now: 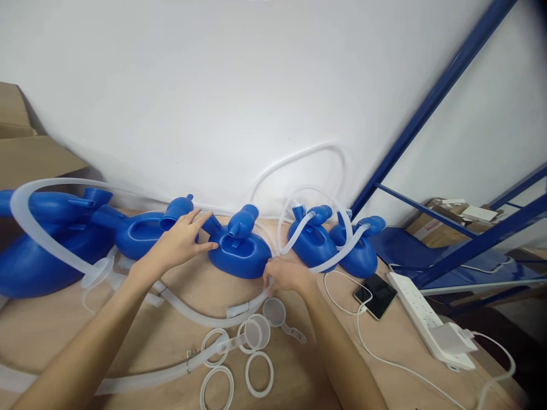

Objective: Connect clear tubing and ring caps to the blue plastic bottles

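My left hand (182, 242) is open with its fingers spread, over a blue plastic urinal bottle (139, 233) and beside its round capped neck. Its thumb reaches toward a second blue urinal bottle (240, 259), which lies in the middle with its spout pointing up. At that bottle's right end, my right hand (288, 274) has its fingers curled round a translucent hose (205, 315); the fingertips are partly hidden. Clear lids with straps (257, 332) and several white rings (259, 374) lie in front of the hands on the brown tabletop (299, 376).
Two more blue bottles (311, 242) with hoses attached stand at right, and a large one (43, 256) is at far left. A phone (376, 296), white cables and a power strip (427, 322) lie at right. Behind are a white wall and a blue metal rack (436, 97).
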Tool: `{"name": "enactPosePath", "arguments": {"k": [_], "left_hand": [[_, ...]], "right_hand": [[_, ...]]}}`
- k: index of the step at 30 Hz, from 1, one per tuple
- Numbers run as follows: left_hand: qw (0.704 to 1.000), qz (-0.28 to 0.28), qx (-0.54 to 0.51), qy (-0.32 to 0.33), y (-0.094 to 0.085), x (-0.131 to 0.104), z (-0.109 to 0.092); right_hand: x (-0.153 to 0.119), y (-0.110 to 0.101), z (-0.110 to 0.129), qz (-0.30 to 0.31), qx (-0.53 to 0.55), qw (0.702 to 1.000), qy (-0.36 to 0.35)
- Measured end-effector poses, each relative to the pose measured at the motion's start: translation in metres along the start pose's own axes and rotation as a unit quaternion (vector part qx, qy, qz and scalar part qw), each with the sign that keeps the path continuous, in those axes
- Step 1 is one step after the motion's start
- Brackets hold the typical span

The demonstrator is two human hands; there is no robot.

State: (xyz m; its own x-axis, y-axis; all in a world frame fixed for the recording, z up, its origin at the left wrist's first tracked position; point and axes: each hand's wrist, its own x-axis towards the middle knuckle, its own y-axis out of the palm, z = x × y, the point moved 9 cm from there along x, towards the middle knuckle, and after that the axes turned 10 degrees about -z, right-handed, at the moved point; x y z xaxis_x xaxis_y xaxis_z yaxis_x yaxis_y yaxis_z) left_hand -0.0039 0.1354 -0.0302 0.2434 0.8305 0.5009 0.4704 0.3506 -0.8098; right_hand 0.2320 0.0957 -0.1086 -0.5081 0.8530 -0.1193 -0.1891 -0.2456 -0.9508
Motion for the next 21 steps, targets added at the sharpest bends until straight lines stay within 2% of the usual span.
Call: {"name": "enactPosePath", "arguments": {"k": [2, 4, 6, 8, 10, 13, 15, 18, 21], "left_hand": [[0.999, 0.029, -0.017, 0.003, 0.016, 0.001, 0.005], [0.999, 0.049, -0.005, 0.004, 0.024, 0.002, 0.008], [0.998, 0.059, 0.033, -0.001, 0.024, 0.001, 0.007], [0.994, 0.067, 0.081, -0.001, 0.018, -0.001, 0.002], [0.988, 0.076, 0.132, 0.006, 0.009, -0.003, -0.006], [0.978, 0.08, 0.193, -0.009, -0.007, -0.006, -0.014], [0.971, 0.09, 0.219, -0.03, -0.014, -0.007, -0.015], [0.964, 0.112, 0.238, -0.04, -0.018, -0.008, -0.015], [0.965, 0.113, 0.235, -0.036, -0.021, -0.009, -0.017]], "right_hand": [[-0.006, -0.013, 0.006, -0.004, 0.027, 0.999, -0.028], [-0.019, -0.034, 0.012, -0.014, 0.066, 0.996, -0.063], [-0.035, -0.063, 0.014, -0.051, 0.129, 0.987, -0.086], [-0.049, -0.095, 0.008, -0.129, 0.235, 0.959, -0.094], [-0.061, -0.124, -0.003, -0.229, 0.354, 0.901, -0.102], [-0.08, -0.157, -0.026, -0.387, 0.506, 0.761, -0.124], [-0.093, -0.17, -0.038, -0.464, 0.561, 0.673, -0.132], [-0.111, -0.184, -0.041, -0.524, 0.59, 0.596, -0.148], [-0.133, -0.197, -0.035, -0.57, 0.583, 0.552, -0.175]]}}
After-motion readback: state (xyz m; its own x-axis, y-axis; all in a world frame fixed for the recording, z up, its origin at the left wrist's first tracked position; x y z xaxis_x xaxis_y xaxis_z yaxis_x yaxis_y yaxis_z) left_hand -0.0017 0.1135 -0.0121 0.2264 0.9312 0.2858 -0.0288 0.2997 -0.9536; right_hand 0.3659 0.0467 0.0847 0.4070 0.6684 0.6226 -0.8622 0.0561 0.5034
